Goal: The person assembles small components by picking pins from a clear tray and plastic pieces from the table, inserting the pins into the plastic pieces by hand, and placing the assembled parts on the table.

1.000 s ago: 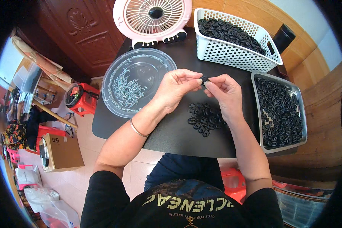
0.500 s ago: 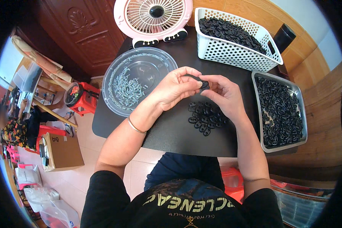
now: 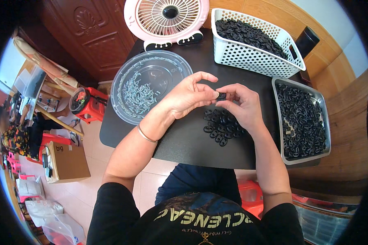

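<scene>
Above the table, both hands meet at one small black plastic piece [image 3: 221,96]. My right hand [image 3: 244,105] pinches it between thumb and fingers. The thumb of my left hand [image 3: 190,94] presses against the piece's left side, other fingers curled beneath and the index finger raised off it. Just below the hands lies a loose pile of black oval pieces with holes [image 3: 221,130], partly covered by the right hand. To the left, a round clear plastic tub [image 3: 173,67] holds many small silvery pins or screws [image 3: 137,96]; I cannot tell which.
A metal tray [image 3: 277,118] full of black pieces stands on the right. Behind it is a white perforated basket [image 3: 243,59] heaped with similar pieces, beside a dark cylinder [image 3: 306,40]. A pink fan [image 3: 169,12] stands at the back. Far left, another person [image 3: 18,139] sits.
My left index finger has lifted away from the black piece. The piece has turned and dropped slightly between the hands. The pile and containers look unchanged.
</scene>
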Tool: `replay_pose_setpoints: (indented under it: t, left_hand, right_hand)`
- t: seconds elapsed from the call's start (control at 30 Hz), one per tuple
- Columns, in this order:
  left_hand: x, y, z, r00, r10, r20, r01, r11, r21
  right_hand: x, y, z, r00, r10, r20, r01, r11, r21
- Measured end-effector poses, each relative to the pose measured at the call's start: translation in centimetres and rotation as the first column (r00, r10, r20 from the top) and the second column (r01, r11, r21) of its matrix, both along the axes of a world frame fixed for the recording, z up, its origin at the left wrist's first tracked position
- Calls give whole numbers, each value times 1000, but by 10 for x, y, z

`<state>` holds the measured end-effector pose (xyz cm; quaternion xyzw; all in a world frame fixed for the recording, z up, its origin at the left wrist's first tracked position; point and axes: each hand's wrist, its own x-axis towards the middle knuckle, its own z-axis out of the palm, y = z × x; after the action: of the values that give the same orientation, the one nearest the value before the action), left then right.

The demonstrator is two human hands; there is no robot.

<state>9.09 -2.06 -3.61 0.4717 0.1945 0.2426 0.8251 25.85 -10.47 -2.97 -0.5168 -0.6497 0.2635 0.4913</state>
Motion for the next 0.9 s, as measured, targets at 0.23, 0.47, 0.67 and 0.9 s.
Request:
replay_pose_setpoints:
  t: [0.23,0.47,0.67,0.9]
  left_hand:
    - [-2,2,0,1000,-31,6,30,999,11]
    - [3,2,0,995,73,65,-76,996,50]
    - [7,-2,-1,985,142,99,-148,987,59]
    - [13,-6,-3,975,193,114,-199,979,47]
  right_hand:
    - [-1,1,-4,1000,-15,-17,15,1000,-23]
    - [-5,3,-7,982,-17,-190,10,999,-41]
    - [-4,4,-5,928,2,-373,-61,987,-148]
    - [-5,3,-6,849,-73,-523,-28,983,-183]
